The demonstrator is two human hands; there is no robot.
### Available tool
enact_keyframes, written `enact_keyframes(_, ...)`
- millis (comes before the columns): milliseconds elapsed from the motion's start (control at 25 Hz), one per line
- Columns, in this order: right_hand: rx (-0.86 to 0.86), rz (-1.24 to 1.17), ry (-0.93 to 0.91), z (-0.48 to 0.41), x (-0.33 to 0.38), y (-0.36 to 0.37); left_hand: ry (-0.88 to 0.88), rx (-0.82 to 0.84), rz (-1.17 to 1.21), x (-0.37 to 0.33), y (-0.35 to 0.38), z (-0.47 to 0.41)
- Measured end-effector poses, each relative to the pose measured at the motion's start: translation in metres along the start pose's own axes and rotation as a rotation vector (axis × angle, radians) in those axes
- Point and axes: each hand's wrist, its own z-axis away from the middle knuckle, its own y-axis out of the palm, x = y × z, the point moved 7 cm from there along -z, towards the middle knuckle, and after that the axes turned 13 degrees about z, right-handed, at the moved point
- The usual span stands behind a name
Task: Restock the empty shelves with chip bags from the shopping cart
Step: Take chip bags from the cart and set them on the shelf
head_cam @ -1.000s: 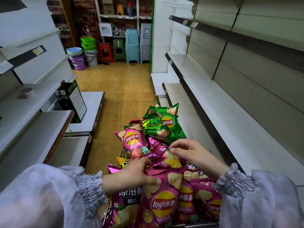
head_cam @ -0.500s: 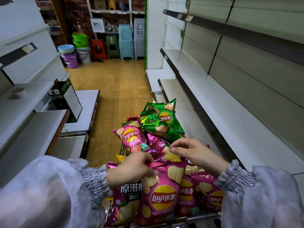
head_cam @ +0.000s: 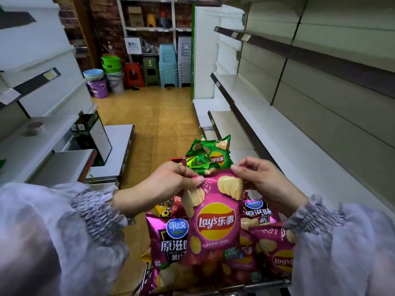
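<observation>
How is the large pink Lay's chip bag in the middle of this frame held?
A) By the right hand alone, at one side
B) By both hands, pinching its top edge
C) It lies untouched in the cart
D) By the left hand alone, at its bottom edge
B: the left hand and the right hand each pinch a top corner of the pink foil Lay's chip bag, held upright over the other bags in the metal shopping cart.

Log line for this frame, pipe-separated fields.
left hand: pinches top edge of pink Lay's bag | right hand: pinches same edge | bag: upright above shopping cart | right-side shelf: bag not yet placed
</observation>
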Motion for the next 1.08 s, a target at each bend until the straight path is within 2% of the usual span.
enact_keyframes(240,-0.142,-0.008,-0.189,-0.001,0.032,-0.016,0.122,-0.055,-0.035,-0.038,-0.010,0.005)
enact_keyframes(360,-0.179,-0.009,-0.236,0.001,0.041,-0.020,0.209,-0.121,-0.125,-0.049,-0.015,0.007)
enact_keyframes(480,-0.204,0.038,-0.247,0.002,0.043,-0.021,0.197,-0.140,-0.171,-0.049,-0.016,0.005)
enact_keyframes(640,-0.227,0.101,-0.230,-0.001,0.040,-0.022,0.146,-0.157,0.003,-0.040,-0.018,0.000)
enact_keyframes(840,-0.338,0.015,-0.188,-0.005,0.035,-0.035,0.162,-0.028,0.339,-0.023,-0.006,0.001)
enact_keyframes(960,-0.382,-0.013,-0.210,-0.005,0.040,-0.040,0.069,0.079,0.343,-0.007,0.022,0.003)
enact_keyframes(1080,-0.395,-0.071,-0.237,-0.002,0.048,-0.043,0.095,0.061,0.357,-0.012,0.034,0.003)
